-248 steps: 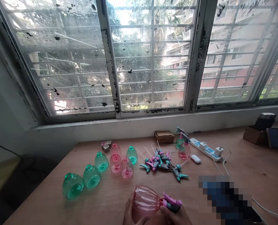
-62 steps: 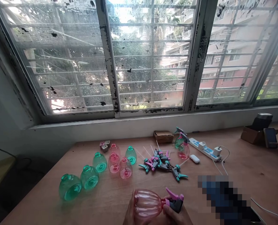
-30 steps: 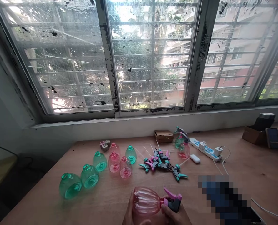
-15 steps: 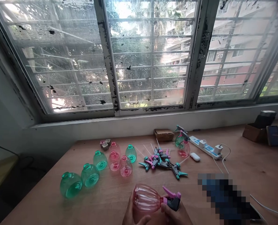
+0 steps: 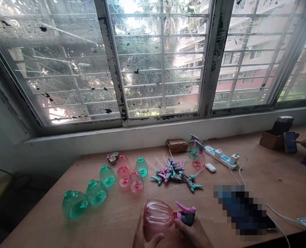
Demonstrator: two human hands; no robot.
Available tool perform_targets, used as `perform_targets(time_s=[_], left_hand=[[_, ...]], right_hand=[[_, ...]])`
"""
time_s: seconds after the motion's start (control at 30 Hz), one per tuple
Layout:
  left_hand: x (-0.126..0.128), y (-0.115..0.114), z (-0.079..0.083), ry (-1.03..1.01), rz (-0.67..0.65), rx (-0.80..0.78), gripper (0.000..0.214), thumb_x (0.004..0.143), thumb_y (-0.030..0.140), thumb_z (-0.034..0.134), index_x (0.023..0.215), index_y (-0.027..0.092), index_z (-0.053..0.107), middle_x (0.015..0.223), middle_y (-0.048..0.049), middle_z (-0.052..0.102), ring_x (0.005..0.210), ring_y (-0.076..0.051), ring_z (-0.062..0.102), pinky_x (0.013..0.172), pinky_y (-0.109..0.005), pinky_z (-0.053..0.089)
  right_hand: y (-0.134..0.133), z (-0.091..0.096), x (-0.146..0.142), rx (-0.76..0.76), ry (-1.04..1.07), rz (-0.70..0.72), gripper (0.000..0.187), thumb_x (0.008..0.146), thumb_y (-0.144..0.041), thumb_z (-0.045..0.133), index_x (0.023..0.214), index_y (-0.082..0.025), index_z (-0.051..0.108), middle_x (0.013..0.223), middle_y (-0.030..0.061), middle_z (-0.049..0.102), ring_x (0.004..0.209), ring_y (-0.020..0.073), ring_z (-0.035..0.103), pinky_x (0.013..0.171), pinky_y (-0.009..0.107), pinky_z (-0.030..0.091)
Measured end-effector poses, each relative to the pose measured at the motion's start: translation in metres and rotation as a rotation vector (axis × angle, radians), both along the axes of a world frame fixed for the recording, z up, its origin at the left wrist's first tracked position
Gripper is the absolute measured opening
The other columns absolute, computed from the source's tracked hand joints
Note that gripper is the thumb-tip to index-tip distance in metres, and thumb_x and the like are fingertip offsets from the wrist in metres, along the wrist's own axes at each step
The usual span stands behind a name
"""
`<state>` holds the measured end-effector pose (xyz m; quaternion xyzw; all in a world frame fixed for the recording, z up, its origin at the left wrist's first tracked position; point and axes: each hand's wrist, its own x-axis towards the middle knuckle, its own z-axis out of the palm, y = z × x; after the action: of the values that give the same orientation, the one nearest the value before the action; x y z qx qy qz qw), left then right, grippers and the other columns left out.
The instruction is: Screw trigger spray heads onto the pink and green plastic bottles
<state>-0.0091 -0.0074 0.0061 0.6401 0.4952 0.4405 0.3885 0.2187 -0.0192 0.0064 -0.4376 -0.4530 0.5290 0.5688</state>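
At the left of the frame, green bottles (image 5: 96,194) and small pink bottles (image 5: 123,176) are standing with open necks up, probably so they don't tip. At the bottom middle, a pink spray bottle (image 5: 158,214) is pointing sideways: the left hand (image 5: 142,236) is cupping its fat end, likely to stop it turning, and the right hand (image 5: 194,234) is grasping the neck end, by the spray top (image 5: 187,217). Right of the middle, loose spray tops (image 5: 171,174) are lying in a heap, maybe to stay within reach. I'm counting four green, three small pink, one held, and two topped bottles (image 5: 198,161); the heap is hiding its number.
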Motion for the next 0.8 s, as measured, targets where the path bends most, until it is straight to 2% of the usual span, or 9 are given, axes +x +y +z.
perform_targets(time_s=[0.1,0.27,0.37,0.5,0.63,0.8], left_hand=[[0.0002,0.0006,-0.0013,-0.021,-0.005,-0.04,0.089,0.073,0.041,0.075,0.145,0.013,0.031,0.152,-0.0187,0.04,0.142,-0.032,0.034,0.118,-0.046,0.029],[0.0,0.0052,-0.0065,-0.022,0.0,-0.064,0.082,0.074,0.042,0.073,0.141,0.012,0.038,0.152,-0.019,0.04,0.142,-0.033,0.034,0.119,-0.046,0.026],[-0.0002,0.005,-0.0073,-0.026,0.025,-0.039,0.081,0.073,0.04,0.074,0.141,0.015,0.039,0.154,-0.0172,0.038,0.143,-0.033,0.032,0.12,-0.047,0.024],[0.0006,0.0014,-0.0065,-0.041,0.018,-0.034,0.091,0.063,0.034,0.083,0.142,0.019,0.04,0.151,-0.0146,0.043,0.141,-0.035,0.036,0.118,-0.05,0.028],[0.002,0.0009,-0.0063,-0.087,0.045,-0.052,0.083,0.068,0.036,0.079,0.14,0.018,0.042,0.148,-0.0134,0.048,0.139,-0.035,0.039,0.117,-0.049,0.03],[-0.0003,0.0047,-0.0046,-0.062,0.04,0.001,0.079,0.066,0.034,0.08,0.137,0.022,0.048,0.147,-0.011,0.05,0.14,-0.034,0.038,0.118,-0.047,0.03]], right_hand=[[0.0004,-0.0035,0.0011,-0.004,-0.011,0.027,0.047,0.075,-0.056,0.076,0.092,-0.013,0.067,0.063,0.0013,0.063,0.046,0.0128,0.052,0.046,0.025,0.038],[0.0029,-0.0091,0.0025,-0.006,-0.024,0.041,0.046,0.076,-0.058,0.074,0.081,-0.012,0.069,0.064,0.0022,0.062,0.046,0.0128,0.051,0.046,0.025,0.035],[0.0027,-0.0083,0.0024,-0.013,-0.008,0.028,0.048,0.073,-0.057,0.077,0.088,-0.012,0.069,0.063,0.0013,0.062,0.047,0.0131,0.051,0.047,0.025,0.038],[-0.0009,-0.0034,0.0017,-0.022,0.026,-0.003,0.049,0.073,-0.055,0.079,0.098,-0.014,0.068,0.066,0.0014,0.064,0.049,0.0138,0.053,0.049,0.025,0.042],[-0.0026,-0.0013,0.0019,-0.037,0.022,-0.023,0.052,0.07,-0.058,0.08,0.096,-0.014,0.068,0.066,0.0021,0.065,0.049,0.0145,0.055,0.048,0.026,0.044],[0.0004,-0.002,0.0018,-0.032,0.005,-0.02,0.055,0.069,-0.062,0.078,0.094,-0.014,0.067,0.065,0.0021,0.064,0.048,0.0146,0.053,0.047,0.026,0.04]])
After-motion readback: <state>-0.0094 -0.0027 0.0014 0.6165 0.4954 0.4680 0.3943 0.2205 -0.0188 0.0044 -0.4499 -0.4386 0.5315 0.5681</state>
